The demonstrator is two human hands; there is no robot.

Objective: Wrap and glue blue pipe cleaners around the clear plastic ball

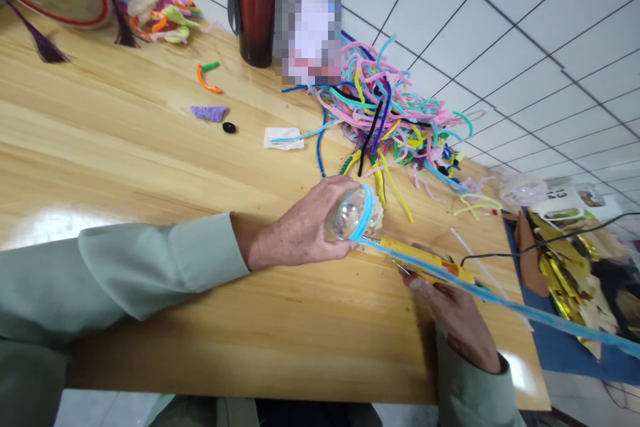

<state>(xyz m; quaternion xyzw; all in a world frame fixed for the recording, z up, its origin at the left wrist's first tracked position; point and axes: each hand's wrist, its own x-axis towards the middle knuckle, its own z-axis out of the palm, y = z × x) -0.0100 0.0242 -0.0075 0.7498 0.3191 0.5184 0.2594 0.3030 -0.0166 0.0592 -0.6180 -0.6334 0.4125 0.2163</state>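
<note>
Against a white tiled wall (465,33), we are working at a pale wooden table (225,333). Toward its far side, a tangled pile of multicoloured fuzzy stems (395,103) is spreading beside a tall dark-red tumbler (257,7) with a grey strap. Our left hand (305,227) is clamping around a clear, rounded plastic container (345,213), which we are holding above the table. Our right hand (455,320) is closing on a yellow glue gun (437,265) with a black cord, and we are pointing its metal tip at the container; whether they are touching, we cannot tell. A light-blue fuzzy strip (515,307) is circling the container and running over the gun toward the right edge. Farther left, a purple fuzzy cone (210,113) is lying just beside a small round black disc (229,127).
</note>
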